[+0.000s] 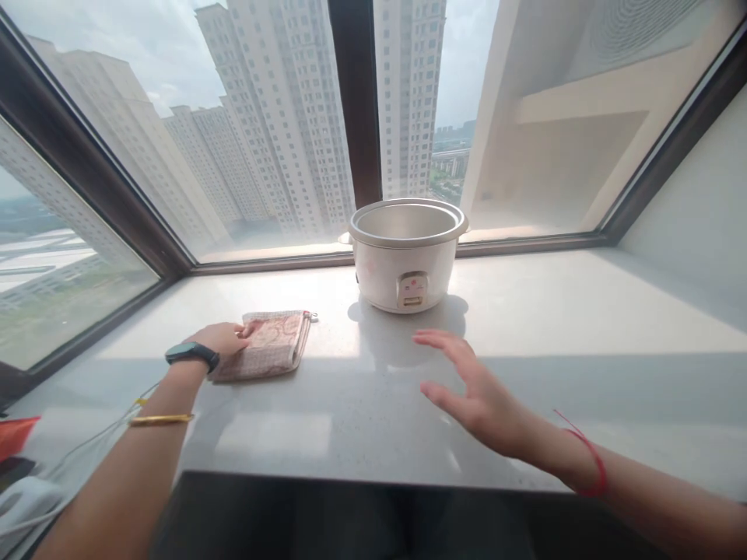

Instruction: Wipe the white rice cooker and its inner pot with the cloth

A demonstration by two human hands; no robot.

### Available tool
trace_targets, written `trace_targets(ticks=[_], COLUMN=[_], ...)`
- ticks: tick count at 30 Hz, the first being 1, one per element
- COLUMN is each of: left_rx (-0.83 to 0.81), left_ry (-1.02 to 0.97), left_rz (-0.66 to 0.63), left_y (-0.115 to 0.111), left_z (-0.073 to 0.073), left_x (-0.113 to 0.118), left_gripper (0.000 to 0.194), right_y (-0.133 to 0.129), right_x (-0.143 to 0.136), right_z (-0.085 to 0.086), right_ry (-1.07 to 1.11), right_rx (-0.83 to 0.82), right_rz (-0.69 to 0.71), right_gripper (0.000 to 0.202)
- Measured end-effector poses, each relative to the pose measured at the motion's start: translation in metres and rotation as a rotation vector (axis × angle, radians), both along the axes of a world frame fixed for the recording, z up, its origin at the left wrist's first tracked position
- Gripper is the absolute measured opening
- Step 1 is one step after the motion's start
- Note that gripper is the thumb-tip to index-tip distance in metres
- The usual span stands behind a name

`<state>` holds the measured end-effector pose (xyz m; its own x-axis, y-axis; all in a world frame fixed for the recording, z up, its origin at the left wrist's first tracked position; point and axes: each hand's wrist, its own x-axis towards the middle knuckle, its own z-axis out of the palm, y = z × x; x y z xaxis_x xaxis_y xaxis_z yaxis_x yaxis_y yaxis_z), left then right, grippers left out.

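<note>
A folded, patterned pinkish cloth point(271, 346) lies on the white windowsill counter, with a small hook or loop at its far right corner. My left hand point(225, 338) is at the cloth's left edge, its fingers closed on it. Over the counter to the right, my right hand point(472, 389) is held with thumb and fingers apart and nothing in it. Beyond that hand stands a white rice cooker point(405, 264), upright and without a lid, its switch panel facing me. The cooker's bottom inside is hidden from this angle.
Tall window panes with a dark frame point(365, 101) rise right behind the cooker. The counter's front edge point(373, 481) runs close to me. At the lower left lie a white cable point(82, 447), a white object point(29, 498) and something orange point(16, 437).
</note>
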<state>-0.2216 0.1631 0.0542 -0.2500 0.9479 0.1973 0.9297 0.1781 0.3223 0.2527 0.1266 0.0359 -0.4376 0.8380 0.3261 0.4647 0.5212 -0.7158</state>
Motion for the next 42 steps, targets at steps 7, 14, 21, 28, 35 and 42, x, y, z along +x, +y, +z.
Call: trace_targets(ticks=[7, 14, 21, 28, 35, 42], left_rx=[-0.343, -0.331, -0.114, 0.078, 0.110, 0.305], left_ry=[0.264, 0.394, 0.468, 0.396, 0.468, 0.509], left_rz=[-0.062, -0.071, 0.183, -0.017, -0.325, -0.387], left_y=[-0.021, -0.037, -0.044, -0.045, -0.059, -0.059], left_z=[-0.009, -0.006, -0.023, -0.043, -0.051, -0.059], left_x=[0.125, 0.183, 0.114, 0.105, 0.069, 0.025], left_gripper=[0.043, 0.050, 0.053, 0.046, 0.037, 0.035], right_y=[-0.030, -0.015, 0.005, 0.023, 0.025, 0.025], right_x=[-0.054, -0.061, 0.012, 0.073, 0.080, 0.079], right_z=[0.000, -0.028, -0.036, -0.054, -0.058, -0.058], right_ry=[-0.357, -0.593, -0.654, -0.662, -0.652, -0.615], right_rx=[0.162, 0.254, 0.213, 0.267, 0.293, 0.290], right_rz=[0.399, 0.205, -0.092, -0.391, -0.428, -0.436], right_gripper=[0.055, 0.064, 0.060, 0.049, 0.045, 0.045])
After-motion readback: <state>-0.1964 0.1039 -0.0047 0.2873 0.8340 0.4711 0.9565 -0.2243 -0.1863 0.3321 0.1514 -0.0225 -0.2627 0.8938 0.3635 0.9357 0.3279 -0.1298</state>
